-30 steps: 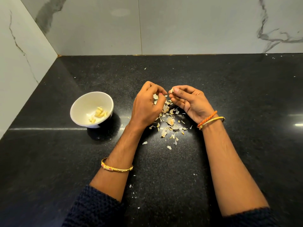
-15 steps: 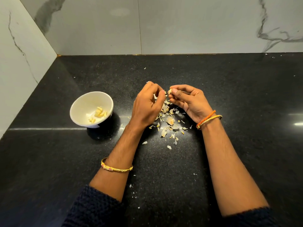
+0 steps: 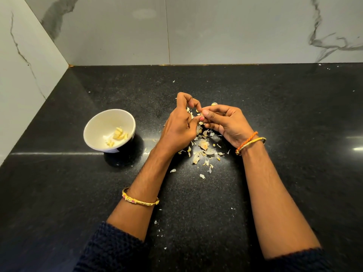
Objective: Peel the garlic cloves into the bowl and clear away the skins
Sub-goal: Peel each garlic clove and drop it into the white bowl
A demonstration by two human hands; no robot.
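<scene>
Just above the centre of the frame, your left hand (image 3: 179,126) and right hand (image 3: 225,122) meet, fingertips of both pinching one garlic clove (image 3: 201,114), which is mostly hidden between them. Keep the clove pinned with one hand and strip the skin away from it with the other, letting flakes fall onto the skins (image 3: 203,148) already heaped directly below. The bowl (image 3: 92,132), left of centre, holds peeled cloves (image 3: 117,135); bare countertop (image 3: 294,114) lies between, so your carry is unobstructed. The walls sit well back, so you have room.
</scene>
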